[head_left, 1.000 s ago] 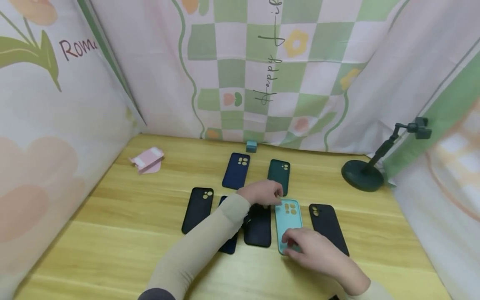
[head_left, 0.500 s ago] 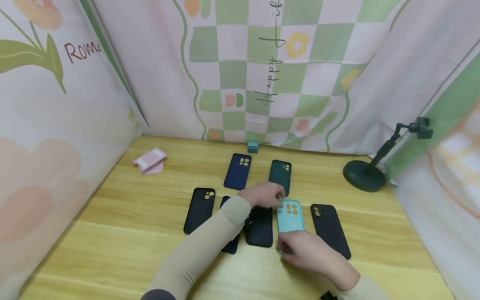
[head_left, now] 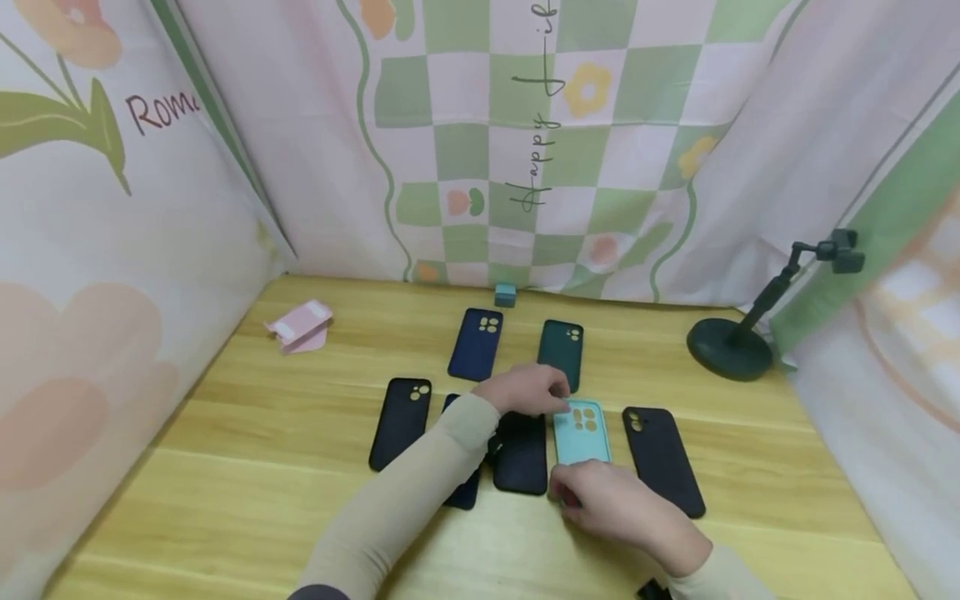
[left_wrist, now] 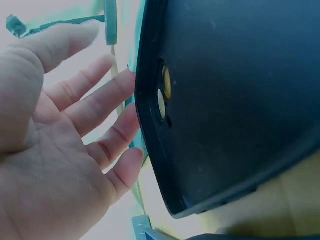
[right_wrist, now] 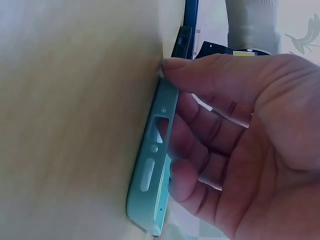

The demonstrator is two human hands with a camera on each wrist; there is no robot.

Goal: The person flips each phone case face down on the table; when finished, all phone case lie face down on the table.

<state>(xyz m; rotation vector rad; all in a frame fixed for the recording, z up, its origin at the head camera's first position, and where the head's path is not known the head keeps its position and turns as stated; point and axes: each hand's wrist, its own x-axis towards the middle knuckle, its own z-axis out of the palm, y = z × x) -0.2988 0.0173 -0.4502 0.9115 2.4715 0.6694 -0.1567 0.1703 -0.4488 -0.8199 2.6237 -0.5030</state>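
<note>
A turquoise phone case [head_left: 588,450] lies hollow side up on the table. My right hand [head_left: 618,504] grips its near end. In the right wrist view, the thumb meets the end corner of the turquoise case [right_wrist: 139,205], and the bent fingers reach against its inside rim. My left hand [head_left: 521,389] is at the far left corner of this case, its fingers loosely bent. The left wrist view shows those fingers spread, their tips next to a black phone case [left_wrist: 240,100]; contact with the turquoise one is partly hidden. That black case lies beneath the left wrist.
A black case [head_left: 663,462] lies at right and another black case [head_left: 400,425] at left. The left forearm covers part of a dark blue case [head_left: 463,492]. Farther back are a blue case [head_left: 476,346], a green case [head_left: 562,346], a small teal block [head_left: 505,295], pink packaging [head_left: 300,325] and a black stand [head_left: 729,348].
My right hand has moved slightly left and closed on the near end of the turquoise phone case. The left hand stays at its far corner.
</note>
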